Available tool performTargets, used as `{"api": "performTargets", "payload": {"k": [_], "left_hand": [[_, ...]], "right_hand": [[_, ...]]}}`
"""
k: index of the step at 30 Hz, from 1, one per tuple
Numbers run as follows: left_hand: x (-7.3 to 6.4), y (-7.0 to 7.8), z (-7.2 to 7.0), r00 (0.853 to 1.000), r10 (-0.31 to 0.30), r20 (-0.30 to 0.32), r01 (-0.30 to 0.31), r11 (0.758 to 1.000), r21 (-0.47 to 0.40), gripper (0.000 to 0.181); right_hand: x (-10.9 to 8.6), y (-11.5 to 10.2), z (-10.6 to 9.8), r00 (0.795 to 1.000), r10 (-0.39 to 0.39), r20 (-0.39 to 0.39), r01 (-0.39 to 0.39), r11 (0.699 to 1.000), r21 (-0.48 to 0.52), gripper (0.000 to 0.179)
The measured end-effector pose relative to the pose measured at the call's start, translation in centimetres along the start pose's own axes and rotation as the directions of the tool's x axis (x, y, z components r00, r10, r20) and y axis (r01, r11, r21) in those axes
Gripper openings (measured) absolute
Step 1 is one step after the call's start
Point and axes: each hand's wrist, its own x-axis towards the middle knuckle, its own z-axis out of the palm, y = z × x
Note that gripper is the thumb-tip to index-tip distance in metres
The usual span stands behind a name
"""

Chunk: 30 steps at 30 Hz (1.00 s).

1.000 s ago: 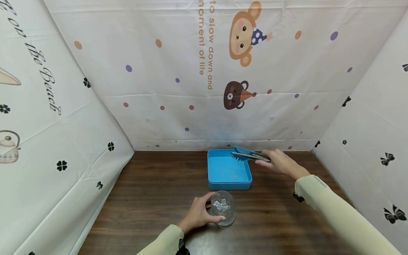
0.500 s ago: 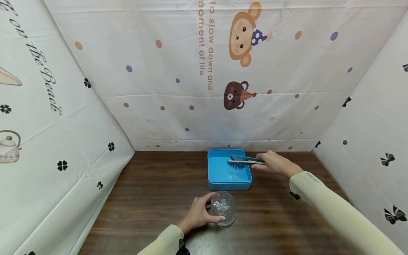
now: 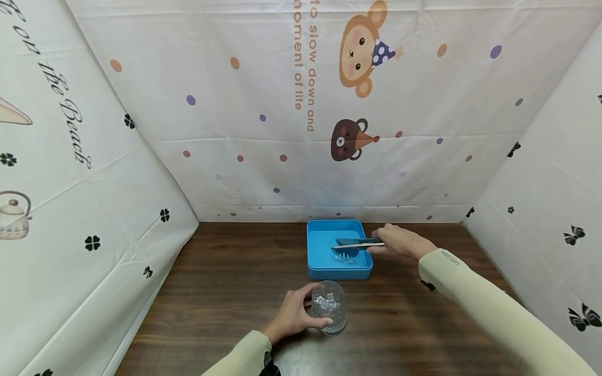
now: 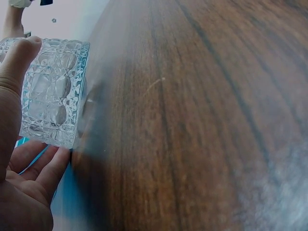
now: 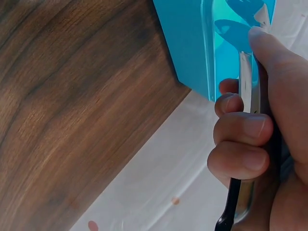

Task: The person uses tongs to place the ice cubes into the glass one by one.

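My left hand (image 3: 292, 318) holds a clear patterned glass (image 3: 330, 308) that stands on the table. Thumb and fingers lie on opposite sides of it; in the left wrist view its embossed wall (image 4: 60, 91) shows plainly. Several small clear cubes, like ice, are inside the glass. With curled fingers my right hand (image 3: 400, 242) grips blue-tipped metal tongs (image 3: 361, 244) by their arms. The tongs' blue heads (image 5: 236, 33) reach down inside a blue box (image 3: 320, 248). A small clear piece on the box floor is mostly hidden by them.
The dark wooden table (image 3: 226, 282) carries the box, which stands near the back, just beyond the glass. White printed cloth (image 3: 263, 177) hangs behind the table and along both sides.
My right hand has moved left and lowered the tongs from above the box's back right edge to its floor, over the clear piece. The left hand and glass have stayed put.
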Motion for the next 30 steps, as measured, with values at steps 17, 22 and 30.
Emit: {"api": "performTargets", "payload": {"k": [17,22,30], "left_hand": [[0.07,-0.05,-0.05,1.0,0.013,-0.007,-0.012,1.0,0.01,0.076],[0.11,0.07,-0.05,1.0,0.018,-0.01,-0.018,1.0,0.012,0.076],[0.14,0.08,-0.08,1.0,0.009,-0.006,-0.009,1.0,0.002,0.076]], "right_hand": [[-0.56,-0.09,-0.01,0.999,-0.023,0.044,0.023,1.0,0.013,0.059],[-0.69,-0.06,-0.03,0.999,-0.033,0.032,0.032,0.999,0.019,0.052],[-0.28,0.17,0.67,0.998,-0.051,0.031,0.051,0.999,0.002,0.038]]}}
